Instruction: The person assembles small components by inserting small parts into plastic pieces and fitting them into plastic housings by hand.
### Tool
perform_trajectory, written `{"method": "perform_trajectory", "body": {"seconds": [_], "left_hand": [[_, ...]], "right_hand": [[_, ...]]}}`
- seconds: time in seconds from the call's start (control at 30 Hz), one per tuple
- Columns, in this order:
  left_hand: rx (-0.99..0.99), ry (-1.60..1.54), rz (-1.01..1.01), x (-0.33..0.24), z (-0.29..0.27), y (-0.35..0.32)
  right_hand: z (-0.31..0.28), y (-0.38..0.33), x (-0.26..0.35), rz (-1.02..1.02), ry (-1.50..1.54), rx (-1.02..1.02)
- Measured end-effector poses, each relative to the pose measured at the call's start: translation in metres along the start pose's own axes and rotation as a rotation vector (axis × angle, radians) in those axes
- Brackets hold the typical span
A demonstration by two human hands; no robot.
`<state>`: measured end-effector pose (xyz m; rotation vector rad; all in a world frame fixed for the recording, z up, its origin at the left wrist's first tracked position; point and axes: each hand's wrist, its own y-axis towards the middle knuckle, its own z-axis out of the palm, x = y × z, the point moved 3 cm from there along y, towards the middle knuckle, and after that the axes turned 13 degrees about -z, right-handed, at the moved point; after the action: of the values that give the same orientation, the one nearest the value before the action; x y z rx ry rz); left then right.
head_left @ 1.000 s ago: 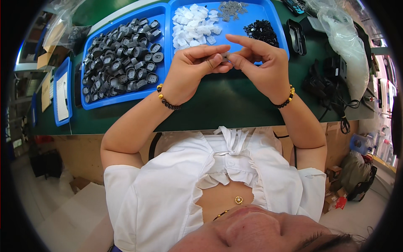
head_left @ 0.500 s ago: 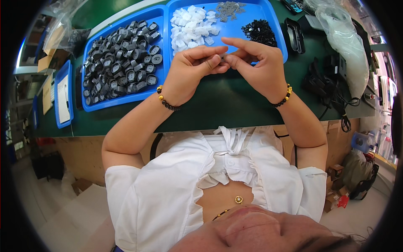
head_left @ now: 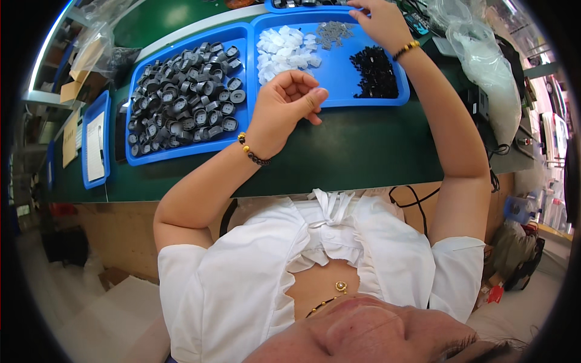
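My left hand [head_left: 294, 103] hovers at the near edge of a blue tray [head_left: 339, 103], fingers curled and thumb laid against them. Anything inside that curl is hidden. My right hand [head_left: 387, 24] reaches over the tray's far side to a second blue tray [head_left: 275, 8] holding dark parts. Its thumb and forefinger are apart with nothing visible between them; the frame's upper edge cuts off part of the hand. The nearer tray bears translucent white pieces [head_left: 284, 48], small grey pieces [head_left: 333, 33] and a heap of small black pieces [head_left: 375, 72].
To the left, a blue tray [head_left: 131, 145] is heaped with dark grey rounded housings [head_left: 181, 100]. Beyond it lies a small blue tray [head_left: 106, 139] with paper and a pen. A clear plastic bag [head_left: 493, 78] and black cables [head_left: 417, 202] are at the right of the green table [head_left: 254, 181].
My hands, together before, have separated. The right one has moved up and away to the far tray, while the left stays near the tray edge. The view has shifted, showing more of the far tray.
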<state>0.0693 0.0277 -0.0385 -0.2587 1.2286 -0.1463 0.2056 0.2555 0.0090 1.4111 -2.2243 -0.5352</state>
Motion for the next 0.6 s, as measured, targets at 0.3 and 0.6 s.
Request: {"method": "perform_trajectory", "body": {"seconds": [0.3,0.6], "left_hand": [[0.06,-0.023,-0.043,0.003,0.006,0.0],[0.071,0.04,-0.03,0.003,0.006,0.0]], "right_hand": [[0.047,0.062,-0.047,-0.021,-0.135,-0.055],[0.036,0.061,-0.093,0.232,0.341,-0.183]]}}
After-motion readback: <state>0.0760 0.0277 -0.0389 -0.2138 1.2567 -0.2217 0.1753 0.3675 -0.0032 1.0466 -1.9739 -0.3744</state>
